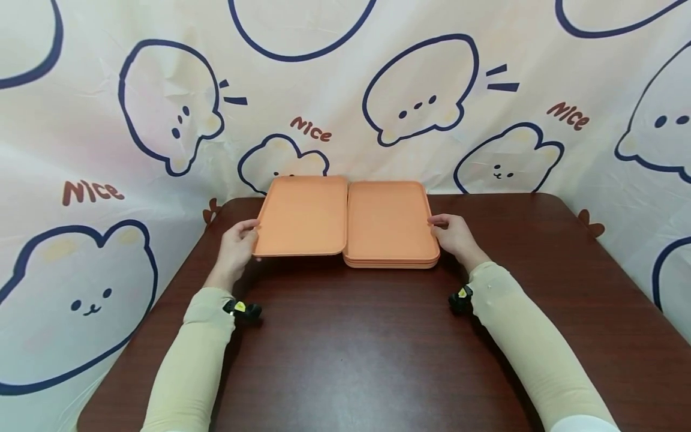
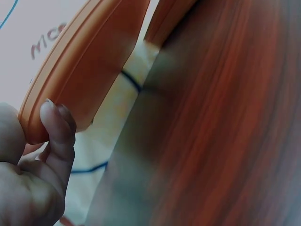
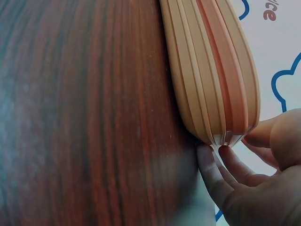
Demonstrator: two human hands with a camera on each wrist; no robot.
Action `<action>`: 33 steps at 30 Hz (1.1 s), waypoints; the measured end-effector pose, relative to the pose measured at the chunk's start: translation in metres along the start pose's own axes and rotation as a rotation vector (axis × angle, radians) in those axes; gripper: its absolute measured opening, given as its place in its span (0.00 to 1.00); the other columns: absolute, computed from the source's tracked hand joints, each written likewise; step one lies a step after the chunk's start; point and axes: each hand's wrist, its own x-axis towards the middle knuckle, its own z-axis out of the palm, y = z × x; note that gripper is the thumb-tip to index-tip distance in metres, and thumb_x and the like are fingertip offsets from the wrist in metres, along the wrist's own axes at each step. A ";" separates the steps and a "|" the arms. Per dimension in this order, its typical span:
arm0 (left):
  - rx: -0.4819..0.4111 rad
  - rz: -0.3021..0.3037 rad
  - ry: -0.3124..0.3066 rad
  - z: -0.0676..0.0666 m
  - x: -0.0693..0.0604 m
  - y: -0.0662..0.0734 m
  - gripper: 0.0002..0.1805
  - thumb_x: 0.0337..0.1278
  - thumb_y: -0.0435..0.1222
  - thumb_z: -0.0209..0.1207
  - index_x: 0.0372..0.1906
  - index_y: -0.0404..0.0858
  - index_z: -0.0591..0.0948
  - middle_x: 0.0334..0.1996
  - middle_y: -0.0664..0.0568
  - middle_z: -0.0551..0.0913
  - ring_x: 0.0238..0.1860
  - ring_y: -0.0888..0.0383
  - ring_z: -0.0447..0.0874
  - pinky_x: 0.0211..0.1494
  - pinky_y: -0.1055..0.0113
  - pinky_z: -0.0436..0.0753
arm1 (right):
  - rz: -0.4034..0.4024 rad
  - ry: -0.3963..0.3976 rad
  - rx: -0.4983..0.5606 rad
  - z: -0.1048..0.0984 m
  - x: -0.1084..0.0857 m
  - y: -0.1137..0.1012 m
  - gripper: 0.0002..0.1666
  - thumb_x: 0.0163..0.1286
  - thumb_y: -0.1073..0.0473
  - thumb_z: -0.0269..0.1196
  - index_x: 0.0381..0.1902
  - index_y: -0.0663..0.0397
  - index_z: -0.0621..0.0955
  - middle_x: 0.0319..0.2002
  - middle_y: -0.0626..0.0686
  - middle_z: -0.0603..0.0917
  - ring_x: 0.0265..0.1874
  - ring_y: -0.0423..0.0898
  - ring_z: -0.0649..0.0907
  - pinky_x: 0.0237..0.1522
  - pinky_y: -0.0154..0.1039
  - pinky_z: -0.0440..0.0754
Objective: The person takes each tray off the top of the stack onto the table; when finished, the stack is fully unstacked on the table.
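Observation:
An orange tray (image 1: 302, 216) is raised above the table at the left, its left edge pinched by my left hand (image 1: 234, 249). In the left wrist view the fingers of that hand (image 2: 40, 165) curl under the tray (image 2: 84, 70), seen from its side. Beside it lies a stack of several similar trays (image 1: 390, 222), very close to the raised tray. My right hand (image 1: 456, 237) holds the stack's right edge. The right wrist view shows that hand's (image 3: 263, 172) fingertips against the rims of the stack (image 3: 214, 70), with the thumb partly hidden behind.
The dark brown wooden table (image 1: 345, 360) extends in front of the trays and to both sides. A pale cloth (image 1: 345, 90) with blue cartoon outlines and the word "Nice" hangs behind and around the table. Each wrist wears a small black device.

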 end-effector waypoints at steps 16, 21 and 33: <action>0.188 -0.104 0.091 -0.065 0.007 -0.031 0.28 0.87 0.39 0.45 0.81 0.33 0.67 0.61 0.32 0.78 0.30 0.65 0.82 0.28 0.70 0.83 | -0.034 0.003 0.010 -0.001 -0.001 0.002 0.25 0.87 0.63 0.50 0.75 0.63 0.75 0.72 0.66 0.77 0.65 0.59 0.80 0.69 0.54 0.82; 0.330 -0.121 0.109 -0.071 0.011 -0.032 0.29 0.86 0.38 0.45 0.79 0.27 0.67 0.63 0.28 0.78 0.40 0.58 0.83 0.33 0.77 0.80 | -0.038 -0.005 0.001 0.000 -0.001 0.005 0.24 0.87 0.63 0.50 0.75 0.63 0.75 0.73 0.66 0.77 0.67 0.60 0.79 0.71 0.55 0.81; 0.428 -0.143 0.182 -0.075 0.016 -0.030 0.22 0.78 0.34 0.54 0.67 0.24 0.80 0.58 0.28 0.85 0.41 0.52 0.85 0.30 0.77 0.76 | -0.042 -0.002 0.014 0.000 0.001 0.007 0.24 0.87 0.63 0.51 0.75 0.63 0.76 0.72 0.66 0.77 0.66 0.60 0.80 0.70 0.55 0.81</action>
